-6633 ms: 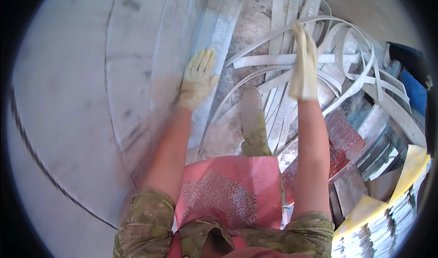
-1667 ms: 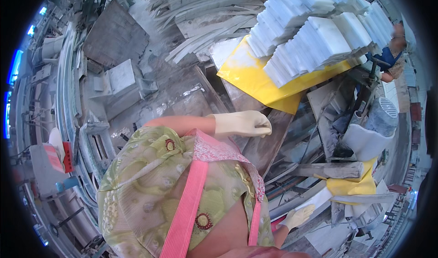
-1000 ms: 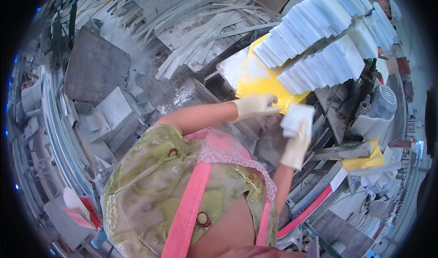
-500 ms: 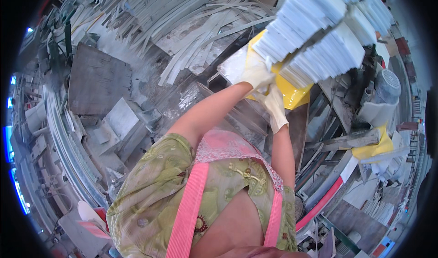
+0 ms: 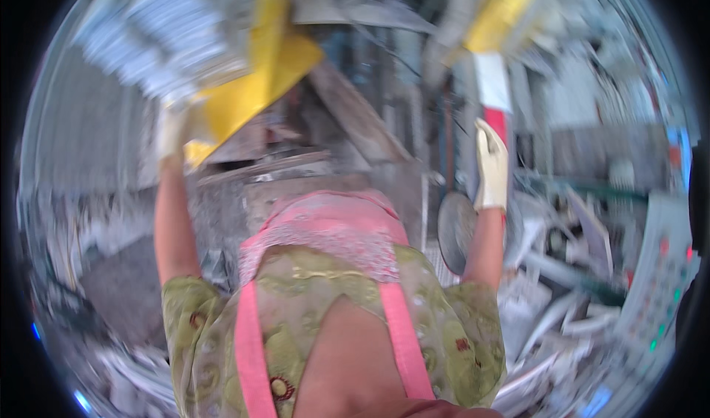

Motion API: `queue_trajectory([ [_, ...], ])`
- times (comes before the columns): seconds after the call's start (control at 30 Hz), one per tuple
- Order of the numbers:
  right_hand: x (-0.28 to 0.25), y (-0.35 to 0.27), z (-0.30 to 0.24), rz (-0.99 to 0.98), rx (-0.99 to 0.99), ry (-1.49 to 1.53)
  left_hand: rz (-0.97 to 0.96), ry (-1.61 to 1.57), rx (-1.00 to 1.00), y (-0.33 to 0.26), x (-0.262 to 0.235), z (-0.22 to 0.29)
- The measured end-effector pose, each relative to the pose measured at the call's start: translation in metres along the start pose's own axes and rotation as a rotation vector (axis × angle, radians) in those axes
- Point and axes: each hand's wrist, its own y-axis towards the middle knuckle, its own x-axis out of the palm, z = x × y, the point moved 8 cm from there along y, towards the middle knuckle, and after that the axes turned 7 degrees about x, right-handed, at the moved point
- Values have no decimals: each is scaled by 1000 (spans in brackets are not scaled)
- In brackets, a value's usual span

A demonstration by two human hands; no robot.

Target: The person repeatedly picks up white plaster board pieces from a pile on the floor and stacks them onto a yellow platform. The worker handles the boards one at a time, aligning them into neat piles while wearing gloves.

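My left hand (image 5: 174, 127), in a pale glove, is up at the near edge of a stack of white slabs (image 5: 174, 29). Beside it slopes a yellow sheet (image 5: 248, 96) under and along the stack. Motion smears the left fingers, so I cannot make out their grip. My right hand (image 5: 492, 168), also in a pale glove, is raised on the other side with fingers stretched out and nothing seen in them. It lies over or against a red and white bar (image 5: 494, 96); contact is unclear.
A round grey disc (image 5: 457, 229) stands near my right wrist. Farther right is a control panel (image 5: 654, 285) with red and green lights. A second yellow sheet (image 5: 503, 11) hangs at the far right. Between my arms are dusty boards (image 5: 359, 115).
The view has swung to the right, so the stack now sits at the left. My hands, together at the yellow sheet before, have parted; the right one has moved over to the red and white bar.
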Motion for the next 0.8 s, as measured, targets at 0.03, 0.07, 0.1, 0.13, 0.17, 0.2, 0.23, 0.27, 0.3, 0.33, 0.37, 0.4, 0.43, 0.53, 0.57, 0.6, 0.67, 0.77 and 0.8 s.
queue_trajectory([
  [0.03, -23, 2, 13, 53, 3, 23, 3, -108, -12, 6, 2, -17],
  [0.07, -40, 13, 27, 121, 52, -78, 11, -45, -80, 11, 2, -39],
  [0.1, -51, 23, 35, 182, 27, -150, 51, 21, -159, 16, -2, -61],
  [0.13, -57, 28, 26, 179, -172, -377, 44, -35, -175, 21, 1, -78],
  [0.17, -56, 35, 23, 188, -292, -598, 50, -82, -192, 25, 2, -92],
  [0.2, -52, 43, 24, 189, -366, -693, 27, -129, -260, 29, 6, -106],
  [0.23, -45, 52, 23, 188, -428, -789, 54, -97, -200, 35, 1, -106],
  [0.27, -38, 61, 20, 187, -495, -885, 57, -70, -192, 36, 0, -107],
  [0.3, -30, 73, 23, 155, -449, -948, 79, -37, -226, 35, -5, -108],
  [0.33, -22, 90, 23, 121, -413, -1014, 49, -100, -214, 33, -1, -101],
  [0.37, -13, 106, 20, 94, -404, -1068, 32, -39, -227, 29, 0, -93],
  [0.4, -5, 122, 25, 33, -293, -1147, 42, 22, -241, 23, -2, -83],
  [0.43, 2, 132, 23, 10, -299, -1193, 53, 81, -256, 18, -3, -72],
  [0.53, 9, 154, 28, -66, -247, -1332, 98, 125, -236, 9, -2, -32],
  [0.57, 9, 156, 31, -111, -271, -1340, 96, 175, -226, 8, -3, -21],
  [0.6, 6, 154, 34, -109, -314, -1362, 46, 175, -57, 8, 3, 0],
  [0.67, 3, 143, 33, -131, -474, -1217, -8, 292, 181, 2, 4, 30],
  [0.77, -3, 116, 28, -155, -721, -908, -40, 697, 135, -12, -2, 40],
  [0.8, -3, 125, 37, -233, -516, -722, -51, 746, 133, -15, -3, 45],
])
